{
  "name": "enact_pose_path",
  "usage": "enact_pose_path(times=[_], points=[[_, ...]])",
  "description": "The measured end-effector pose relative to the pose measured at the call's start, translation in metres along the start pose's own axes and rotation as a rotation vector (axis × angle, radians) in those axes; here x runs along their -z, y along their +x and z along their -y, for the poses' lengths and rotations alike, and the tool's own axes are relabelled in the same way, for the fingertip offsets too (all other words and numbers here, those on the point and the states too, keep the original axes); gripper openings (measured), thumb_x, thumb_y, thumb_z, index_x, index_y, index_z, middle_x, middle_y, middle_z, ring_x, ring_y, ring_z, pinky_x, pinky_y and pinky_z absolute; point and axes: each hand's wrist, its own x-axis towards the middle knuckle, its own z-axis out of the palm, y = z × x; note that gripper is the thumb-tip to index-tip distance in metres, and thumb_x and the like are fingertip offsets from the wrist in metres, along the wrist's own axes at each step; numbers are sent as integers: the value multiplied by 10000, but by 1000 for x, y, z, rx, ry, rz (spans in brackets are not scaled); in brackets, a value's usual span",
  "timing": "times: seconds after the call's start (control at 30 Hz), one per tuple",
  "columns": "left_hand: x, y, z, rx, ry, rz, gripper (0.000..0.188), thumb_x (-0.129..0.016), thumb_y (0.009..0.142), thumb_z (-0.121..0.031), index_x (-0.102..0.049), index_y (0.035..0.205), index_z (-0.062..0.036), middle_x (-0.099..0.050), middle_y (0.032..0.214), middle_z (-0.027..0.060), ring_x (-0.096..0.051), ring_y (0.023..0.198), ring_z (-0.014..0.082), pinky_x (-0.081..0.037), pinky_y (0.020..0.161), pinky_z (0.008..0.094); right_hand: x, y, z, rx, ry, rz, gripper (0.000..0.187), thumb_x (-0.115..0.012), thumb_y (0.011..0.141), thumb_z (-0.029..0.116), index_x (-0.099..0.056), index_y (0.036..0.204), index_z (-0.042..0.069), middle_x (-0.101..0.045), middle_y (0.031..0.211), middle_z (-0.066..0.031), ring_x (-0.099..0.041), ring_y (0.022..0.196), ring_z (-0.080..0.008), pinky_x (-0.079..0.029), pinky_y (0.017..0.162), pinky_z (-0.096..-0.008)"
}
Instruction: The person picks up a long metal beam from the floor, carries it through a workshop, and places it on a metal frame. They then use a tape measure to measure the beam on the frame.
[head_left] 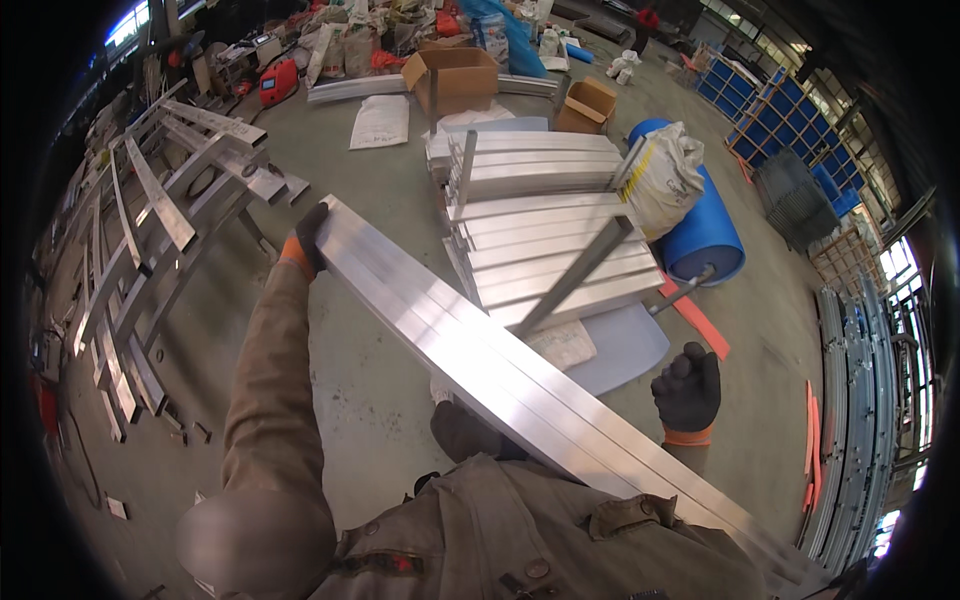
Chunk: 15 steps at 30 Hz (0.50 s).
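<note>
A long bundle of silvery aluminium profiles (pixel 480 360) runs diagonally from upper left to lower right, passing over my right shoulder. My left hand (pixel 305 240), in a black glove with an orange cuff, grips the bundle's far end with the arm stretched out. My right hand (pixel 688 390), in the same kind of glove, is raised to the right of the bundle with fingers curled shut; it stays apart from the metal and holds nothing.
A stack of aluminium profiles (pixel 540 250) on a rack lies just beyond the bundle. A blue barrel (pixel 705 235) and a white sack (pixel 665 175) sit to its right, cardboard boxes (pixel 455 75) behind. Metal frames (pixel 160 220) stand left, blue crates (pixel 770 110) far right.
</note>
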Motion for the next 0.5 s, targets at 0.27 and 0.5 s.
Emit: enact_pose_path(times=[0.27, 0.5], points=[[35, 233, -159, -94, -69, 79, 412, -688, 1004, -446, -688, 1230, -102, -751, 1154, 86, -737, 1053, 280, -590, 978, 461, -6, 297, -78, -38, -6, -12, 499, -327, 1178, 417, -589, 1427, 73, -651, 985, -72, -531, 779, -188, -437, 734, -381], [74, 401, -216, -125, -86, -33, 481, -769, 928, -509, -717, 1188, -107, -765, 1122, 80, -757, 1003, 254, -614, 927, 440, 0, 502, -137, -87, -73, 131, 462, -347, 1168, 444, -597, 1402, 133, -617, 1038, -47, -501, 834, -192, -416, 767, -391]])
